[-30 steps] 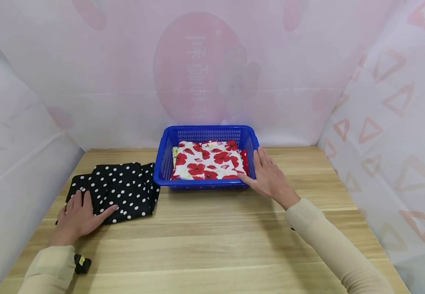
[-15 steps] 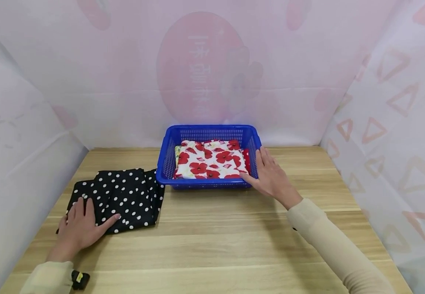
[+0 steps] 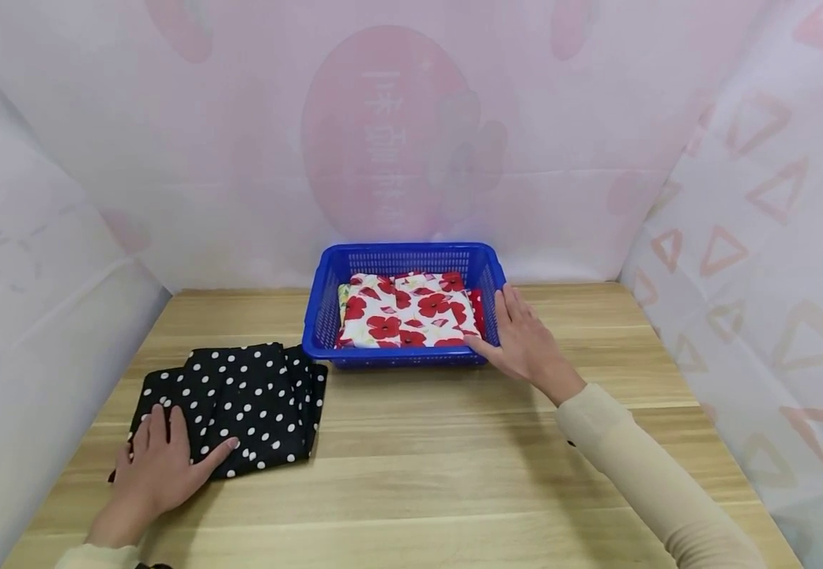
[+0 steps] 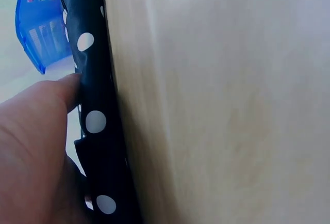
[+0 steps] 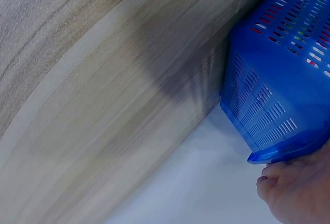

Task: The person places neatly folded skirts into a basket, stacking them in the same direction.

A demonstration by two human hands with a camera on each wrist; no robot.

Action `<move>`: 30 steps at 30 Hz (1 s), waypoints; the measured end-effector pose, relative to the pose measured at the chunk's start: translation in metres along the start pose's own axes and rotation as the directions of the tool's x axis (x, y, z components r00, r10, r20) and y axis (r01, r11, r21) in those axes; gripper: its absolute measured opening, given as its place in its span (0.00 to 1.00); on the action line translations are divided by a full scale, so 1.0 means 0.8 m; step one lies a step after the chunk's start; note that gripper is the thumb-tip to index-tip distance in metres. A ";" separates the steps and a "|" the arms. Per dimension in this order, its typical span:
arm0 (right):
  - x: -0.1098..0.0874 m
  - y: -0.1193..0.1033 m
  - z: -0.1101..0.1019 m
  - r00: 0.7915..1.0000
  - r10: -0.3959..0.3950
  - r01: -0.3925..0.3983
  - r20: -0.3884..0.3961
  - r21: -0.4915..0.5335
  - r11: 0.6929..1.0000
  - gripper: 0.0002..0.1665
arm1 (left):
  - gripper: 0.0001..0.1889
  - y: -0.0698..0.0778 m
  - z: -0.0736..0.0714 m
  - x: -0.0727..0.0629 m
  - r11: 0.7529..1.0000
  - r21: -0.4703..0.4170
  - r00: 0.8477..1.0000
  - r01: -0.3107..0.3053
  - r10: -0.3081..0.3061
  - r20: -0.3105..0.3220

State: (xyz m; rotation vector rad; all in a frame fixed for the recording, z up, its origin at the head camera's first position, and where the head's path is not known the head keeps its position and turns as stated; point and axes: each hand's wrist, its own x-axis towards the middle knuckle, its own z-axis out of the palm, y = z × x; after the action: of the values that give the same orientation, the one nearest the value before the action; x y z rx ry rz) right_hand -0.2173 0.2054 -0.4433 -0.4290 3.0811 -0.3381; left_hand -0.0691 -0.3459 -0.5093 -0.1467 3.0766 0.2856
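Note:
A folded black cloth with white dots (image 3: 262,415) lies on the left of the table. My left hand (image 3: 157,472) rests on its near left part, fingers spread and straight. In the left wrist view the cloth's folded edge (image 4: 95,100) shows close up beside the thumb. A blue plastic basket (image 3: 397,359) stands at the back, overlapping the cloth's far right corner from above. Inside it lies a folded white cloth with red flowers (image 3: 411,312). My right hand (image 3: 530,348) touches the basket's front right corner, fingers straight along the right rim, thumb at the front rim.
Under the floral cloth, edges of a red dotted cloth (image 3: 478,310) and a yellowish cloth (image 3: 343,294) peek out. A pale printed sheet (image 3: 254,213) hangs behind the wooden table (image 3: 418,482), with more sheeting on both sides.
The black dotted cloth has slid toward the near edge and slightly right under my left hand, its far right corner pulling away from under the basket. My right hand and the basket stay in place.

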 end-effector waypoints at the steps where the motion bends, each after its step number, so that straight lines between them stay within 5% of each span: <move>1: 0.000 0.000 0.000 1.000 0.001 -0.001 0.002 -0.001 1.000 0.67 | 0.66 0.002 0.000 -0.004 1.000 0.003 1.000 0.002 -0.002 -0.002; 17: 0.001 0.002 0.000 1.000 0.001 -0.001 0.003 -0.013 1.000 0.68 | 0.69 0.033 0.001 -0.053 0.999 -0.003 0.995 0.045 -0.045 0.087; 23: 0.001 0.002 -0.001 1.000 0.004 -0.004 0.004 -0.001 1.000 0.68 | 0.70 0.059 0.005 -0.066 0.998 0.015 0.995 0.066 -0.067 0.068; 30: 0.002 0.001 -0.001 1.000 0.008 -0.008 0.009 0.004 1.000 0.68 | 0.74 0.098 0.007 -0.075 0.991 0.048 0.979 0.129 -0.135 0.152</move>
State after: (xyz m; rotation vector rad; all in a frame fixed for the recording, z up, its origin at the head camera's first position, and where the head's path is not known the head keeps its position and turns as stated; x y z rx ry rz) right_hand -0.2188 0.2057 -0.4429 -0.4175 3.0720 -0.3406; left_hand -0.0167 -0.2627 -0.4972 -0.3100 2.8997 0.2215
